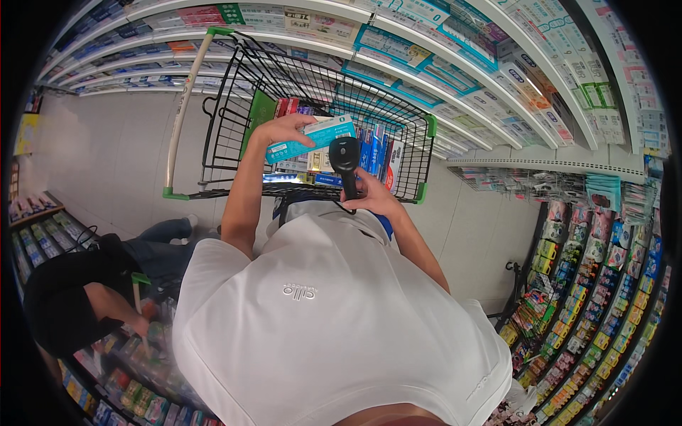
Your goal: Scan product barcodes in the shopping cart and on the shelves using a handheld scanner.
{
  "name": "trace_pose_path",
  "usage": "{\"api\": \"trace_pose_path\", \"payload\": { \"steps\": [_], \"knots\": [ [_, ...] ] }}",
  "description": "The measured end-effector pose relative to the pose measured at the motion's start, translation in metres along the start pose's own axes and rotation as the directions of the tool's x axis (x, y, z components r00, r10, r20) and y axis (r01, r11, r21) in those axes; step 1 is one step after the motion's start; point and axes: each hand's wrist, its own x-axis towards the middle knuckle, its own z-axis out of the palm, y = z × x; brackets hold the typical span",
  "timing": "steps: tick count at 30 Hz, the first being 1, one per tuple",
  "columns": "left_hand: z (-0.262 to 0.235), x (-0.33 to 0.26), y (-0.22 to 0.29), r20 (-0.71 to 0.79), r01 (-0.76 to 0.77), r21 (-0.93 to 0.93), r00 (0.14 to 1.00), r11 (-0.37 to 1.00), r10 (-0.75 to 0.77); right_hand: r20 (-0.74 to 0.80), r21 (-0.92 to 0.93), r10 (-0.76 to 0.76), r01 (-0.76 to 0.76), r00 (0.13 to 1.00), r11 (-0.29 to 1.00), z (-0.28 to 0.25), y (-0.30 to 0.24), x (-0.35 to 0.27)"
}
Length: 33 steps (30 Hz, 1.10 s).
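Left hand (280, 131) pinches a teal box (310, 138), right hand (373, 199) grips a black scanner (346, 162); tilted, the box could slip into the cart (234, 106).

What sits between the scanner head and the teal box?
Nothing. In the head view the black scanner in the right hand points at the teal box held by the left hand; the gap is bare.

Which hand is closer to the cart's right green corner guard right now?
Right. The right hand, gripping the black scanner, sits just below-left of the green corner guard. The left hand, holding the teal box, is farther left over the cart basket.
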Motion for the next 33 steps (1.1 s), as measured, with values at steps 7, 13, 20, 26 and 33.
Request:
{"api": "trace_pose_path", "payload": {
  "steps": [7, 13, 20, 26, 33],
  "knots": [
    [0.002, -0.003, 0.003, -0.004, 0.014, 0.004, 1.000, 1.000, -0.014, 0.019, -0.009, 0.015, -0.015, 1.000, 1.000, 0.000, 0.001, 0.001],
    [0.002, -0.003, 0.003, 0.007, 0.014, 0.015, 1.000, 1.000, -0.014, 0.013, -0.027, 0.013, -0.013, 1.000, 1.000, -0.003, 0.007, 0.001],
    [0.004, -0.002, -0.005, -0.120, 0.022, 0.015, 0.993, 1.000, -0.020, -0.085, -0.033, -0.052, 0.049, 0.995, 0.998, -0.004, 0.004, -0.006],
    [0.005, 0.014, -0.049, -0.480, 0.089, -0.114, 0.867, 0.989, -0.133, -0.226, -0.009, -0.140, 0.142, 0.964, 0.990, -0.016, 0.023, -0.007],
    [0.018, 0.029, -0.144, -0.500, 0.152, -0.539, 0.734, 0.828, -0.460, -0.396, 0.055, -0.038, 0.065, 0.917, 0.996, -0.015, 0.036, -0.021]
  ]
}}
